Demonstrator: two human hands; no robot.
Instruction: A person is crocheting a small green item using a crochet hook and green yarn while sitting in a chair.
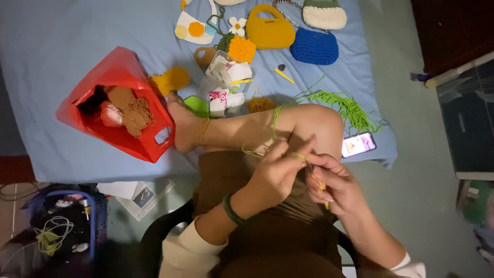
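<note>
The left hand [278, 172] pinched a strand of green yarn [276, 123] that ran up over the raised knee to a loose green heap [350, 109] on the blue bed sheet [62, 56]. The right hand [334, 185] was closed around a yellow crochet hook [320, 183], just beside the left, both held over the brown-clad lap. A red bag [123, 72] of yarn lay on the bed near the foot, a phone [358, 144] beside the knee, and crocheted purses, yellow [270, 28] and blue [314, 47], further off.

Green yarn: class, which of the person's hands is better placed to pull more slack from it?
Left, probably. The left hand already pinches the green yarn running over the knee; the right hand holds the yellow hook.
</note>
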